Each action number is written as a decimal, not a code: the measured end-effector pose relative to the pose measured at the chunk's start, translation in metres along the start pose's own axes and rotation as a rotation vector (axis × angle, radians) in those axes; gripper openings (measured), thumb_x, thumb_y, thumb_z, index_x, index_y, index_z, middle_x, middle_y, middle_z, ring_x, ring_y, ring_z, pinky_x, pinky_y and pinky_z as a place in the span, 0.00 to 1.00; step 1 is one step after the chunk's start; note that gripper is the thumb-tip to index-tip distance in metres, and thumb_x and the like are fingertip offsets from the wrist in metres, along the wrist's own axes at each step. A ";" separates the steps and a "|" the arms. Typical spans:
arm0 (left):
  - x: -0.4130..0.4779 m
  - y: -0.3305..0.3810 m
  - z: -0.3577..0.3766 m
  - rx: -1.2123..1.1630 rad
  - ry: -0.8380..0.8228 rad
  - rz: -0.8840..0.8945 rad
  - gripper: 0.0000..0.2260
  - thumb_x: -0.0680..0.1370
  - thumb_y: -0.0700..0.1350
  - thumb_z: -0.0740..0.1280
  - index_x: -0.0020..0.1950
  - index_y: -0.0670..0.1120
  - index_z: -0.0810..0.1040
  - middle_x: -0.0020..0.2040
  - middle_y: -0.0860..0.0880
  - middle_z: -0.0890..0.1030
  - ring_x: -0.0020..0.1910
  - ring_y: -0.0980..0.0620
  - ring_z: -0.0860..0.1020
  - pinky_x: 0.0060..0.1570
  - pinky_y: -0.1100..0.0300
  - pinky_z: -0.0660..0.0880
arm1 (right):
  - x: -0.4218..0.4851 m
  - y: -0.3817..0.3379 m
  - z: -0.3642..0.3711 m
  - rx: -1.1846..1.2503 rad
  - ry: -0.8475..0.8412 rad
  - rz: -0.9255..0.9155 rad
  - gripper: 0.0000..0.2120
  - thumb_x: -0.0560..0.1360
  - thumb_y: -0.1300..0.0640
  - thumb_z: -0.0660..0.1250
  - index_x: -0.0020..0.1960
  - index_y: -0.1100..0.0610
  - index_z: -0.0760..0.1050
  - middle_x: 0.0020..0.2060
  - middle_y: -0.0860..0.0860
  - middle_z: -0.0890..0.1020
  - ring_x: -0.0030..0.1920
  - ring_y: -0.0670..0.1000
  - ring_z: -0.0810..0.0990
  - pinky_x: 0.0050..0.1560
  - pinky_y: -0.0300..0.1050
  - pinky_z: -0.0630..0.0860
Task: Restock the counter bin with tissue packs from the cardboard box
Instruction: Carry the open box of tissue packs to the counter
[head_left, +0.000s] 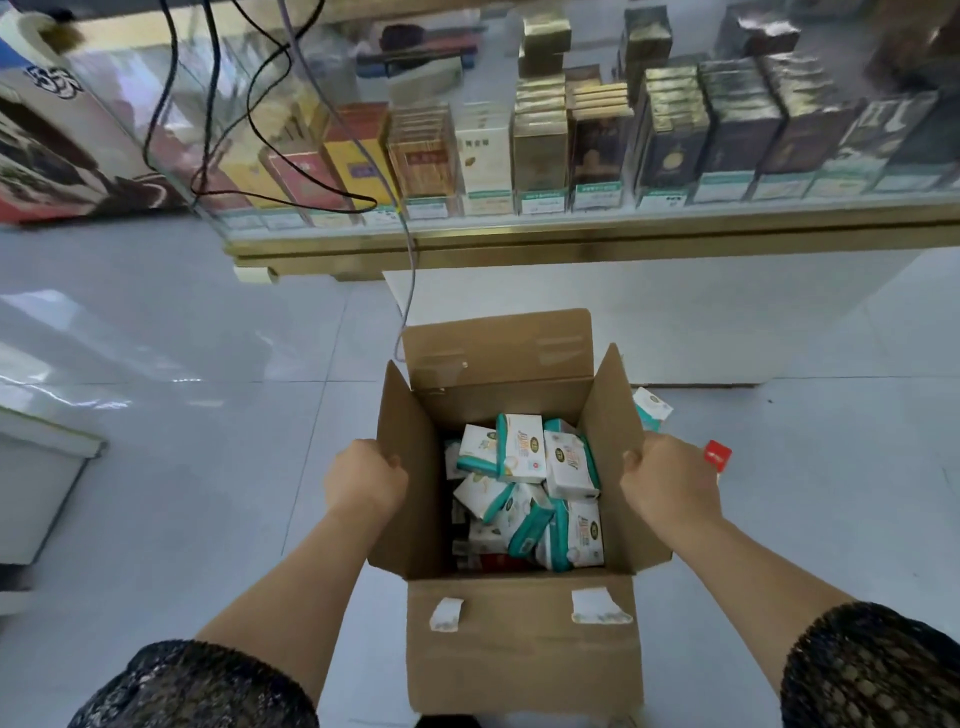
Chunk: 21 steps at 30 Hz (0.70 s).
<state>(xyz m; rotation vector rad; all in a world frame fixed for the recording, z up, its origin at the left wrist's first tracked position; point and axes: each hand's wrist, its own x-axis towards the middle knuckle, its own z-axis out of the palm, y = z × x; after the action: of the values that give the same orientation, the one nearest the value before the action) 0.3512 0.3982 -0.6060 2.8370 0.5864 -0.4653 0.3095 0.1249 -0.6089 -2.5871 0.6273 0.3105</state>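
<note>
Dark mesh sleeves (197, 686) frame bare forearms reaching to an open brown cardboard box (519, 644) on the pale tiled floor (208, 467). Left hand (366, 480) grips the box's left side flap, right hand (670, 483) the right flap, fingers curled over each edge. White-and-teal tissue packs (524, 488) lie jumbled inside; another pack (652, 405), apparently alike, lies on the floor beyond the right flap.

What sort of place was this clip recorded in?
Probably a small shop, by its sales counter: a glass display case holds rows of boxed packs above price labels, and a cardboard box of tissue packs stands open on the tiled floor.
</note>
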 end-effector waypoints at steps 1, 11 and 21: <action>0.009 -0.002 0.002 -0.007 -0.007 0.015 0.09 0.79 0.45 0.61 0.43 0.42 0.74 0.44 0.42 0.80 0.43 0.42 0.78 0.38 0.58 0.72 | 0.001 -0.003 0.007 0.014 0.006 0.017 0.07 0.78 0.55 0.63 0.41 0.54 0.70 0.30 0.46 0.69 0.33 0.48 0.72 0.30 0.39 0.66; 0.103 -0.016 0.018 -0.007 -0.036 0.148 0.08 0.78 0.45 0.62 0.40 0.45 0.71 0.39 0.45 0.78 0.42 0.43 0.78 0.38 0.59 0.71 | 0.027 -0.044 0.069 0.032 0.058 0.186 0.13 0.78 0.54 0.61 0.36 0.49 0.64 0.30 0.45 0.69 0.31 0.43 0.68 0.28 0.36 0.60; 0.163 -0.009 0.083 -0.060 -0.013 0.149 0.05 0.77 0.45 0.62 0.42 0.46 0.73 0.36 0.48 0.75 0.38 0.45 0.76 0.36 0.59 0.71 | 0.090 -0.029 0.125 0.038 0.045 0.170 0.12 0.79 0.53 0.60 0.37 0.49 0.65 0.32 0.46 0.72 0.33 0.44 0.72 0.32 0.36 0.65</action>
<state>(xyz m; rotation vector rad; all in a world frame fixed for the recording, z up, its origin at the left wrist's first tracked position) 0.4674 0.4414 -0.7408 2.7919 0.3759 -0.4314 0.3888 0.1743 -0.7350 -2.5151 0.8635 0.2924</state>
